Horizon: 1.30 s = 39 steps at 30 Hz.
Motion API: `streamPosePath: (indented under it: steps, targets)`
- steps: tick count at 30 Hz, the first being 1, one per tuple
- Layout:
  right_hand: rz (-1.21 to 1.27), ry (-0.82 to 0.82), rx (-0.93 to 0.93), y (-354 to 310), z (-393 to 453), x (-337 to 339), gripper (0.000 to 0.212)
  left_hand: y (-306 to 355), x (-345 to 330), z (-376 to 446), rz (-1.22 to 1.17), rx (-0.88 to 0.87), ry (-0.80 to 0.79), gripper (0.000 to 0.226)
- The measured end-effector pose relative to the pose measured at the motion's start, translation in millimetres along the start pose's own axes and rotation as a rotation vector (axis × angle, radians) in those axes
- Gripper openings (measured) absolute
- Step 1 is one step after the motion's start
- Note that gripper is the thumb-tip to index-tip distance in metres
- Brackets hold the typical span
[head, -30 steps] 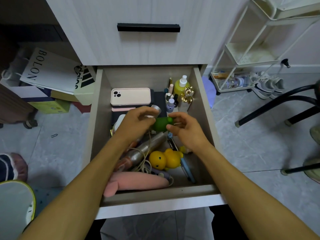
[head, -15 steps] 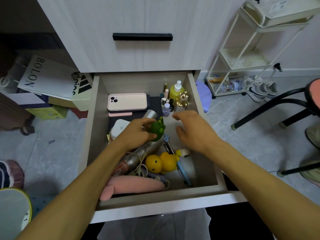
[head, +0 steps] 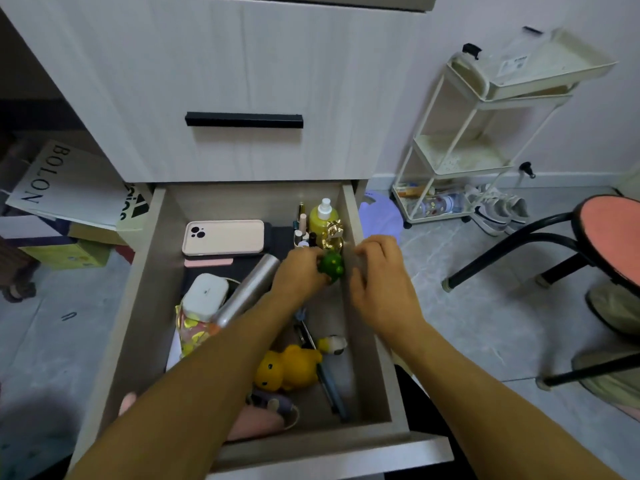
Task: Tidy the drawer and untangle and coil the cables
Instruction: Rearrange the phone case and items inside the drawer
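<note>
The open wooden drawer (head: 152, 271) is full of loose items. My left hand (head: 298, 275) grips a small green toy (head: 331, 265) at the back right, just in front of a gold figure (head: 333, 235) and a yellow-green bottle (head: 320, 218). My right hand (head: 381, 282) hovers over the drawer's right wall beside the toy, fingers loosely curled, holding nothing I can see. My left arm lies across the drawer's middle and hides most of the cables there.
Also in the drawer are a phone in a pink case (head: 223, 237), a white case (head: 206, 296), a metal bottle (head: 249, 292), a yellow duck (head: 284, 367), a blue pen (head: 332, 389) and a pink plush (head: 256, 424). A white cart (head: 460, 157) and a stool (head: 609, 230) stand to the right.
My left hand has carried the green toy from the drawer's middle to the back right corner. My right hand let go of it and moved right over the drawer wall.
</note>
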State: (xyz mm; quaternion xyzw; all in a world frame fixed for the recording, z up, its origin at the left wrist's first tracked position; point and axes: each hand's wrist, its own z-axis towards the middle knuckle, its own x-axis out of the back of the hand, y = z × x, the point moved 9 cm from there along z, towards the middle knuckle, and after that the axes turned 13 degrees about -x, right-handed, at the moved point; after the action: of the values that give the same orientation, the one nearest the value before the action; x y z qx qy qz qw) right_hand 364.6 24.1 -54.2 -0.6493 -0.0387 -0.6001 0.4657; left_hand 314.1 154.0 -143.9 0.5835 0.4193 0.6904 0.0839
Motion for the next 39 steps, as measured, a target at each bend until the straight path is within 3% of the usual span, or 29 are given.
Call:
streamPosePath:
  steps: [3, 16, 26, 32, 36, 39]
  targets:
    - [0.024, -0.002, -0.061, 5.1, 0.3, -1.2, 0.022, -1.7, -15.6, 4.0, 0.030, -0.020, 0.023, 0.042]
    - [0.030, 0.016, -0.049, 8.0, 2.7, -3.9, 0.019, -23.4, -31.7, 2.4, -0.002, 0.096, 0.105, 0.033]
    - [0.075, 0.045, -0.019, 11.5, 3.2, -3.4, 0.016, -11.0, -24.2, -6.2, 0.089, 0.031, 0.024, 0.016]
    - [0.111, 0.064, 0.002, 12.6, 3.2, -2.6, 0.013, 8.9, -37.2, -43.0, 0.177, -0.066, -0.314, 0.012]
    - [0.132, 0.079, 0.010, 14.4, 0.4, -3.8, 0.010, 4.4, -57.8, -63.2, 0.198, -0.067, -0.535, 0.042]
    - [0.148, 0.091, 0.006, 16.1, 0.1, -4.1, 0.008, -2.4, -64.9, -67.7, 0.336, -0.074, -0.583, 0.062]
